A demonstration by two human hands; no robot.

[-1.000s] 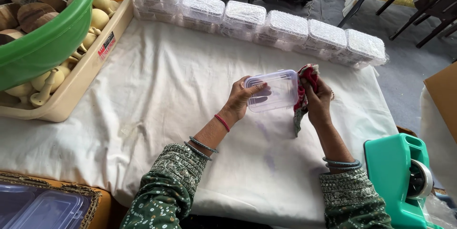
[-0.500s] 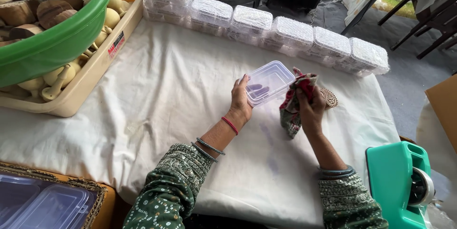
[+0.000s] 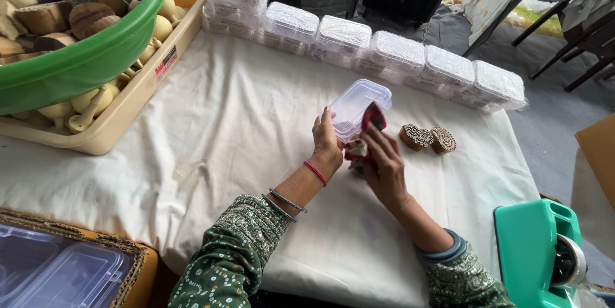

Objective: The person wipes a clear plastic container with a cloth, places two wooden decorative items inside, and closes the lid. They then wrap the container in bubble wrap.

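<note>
My left hand (image 3: 327, 145) holds a small clear plastic box (image 3: 357, 104), tilted up above the white cloth (image 3: 224, 129). My right hand (image 3: 383, 166) presses a red patterned rag (image 3: 366, 130) against the box's near side. Two carved wooden printing blocks (image 3: 427, 137) lie on the cloth just right of my hands.
A row of bubble-wrapped boxes (image 3: 359, 52) lines the far edge. At the left, a beige tray (image 3: 122, 100) with wooden knobs carries a green tub (image 3: 83, 58) of wooden pieces. A teal tape dispenser (image 3: 538, 253) stands at the right; clear lidded boxes (image 3: 57, 273) sit bottom left.
The rag hand moved from the box's right side to its near side. The box tipped up further away, and the two carved blocks came into view.
</note>
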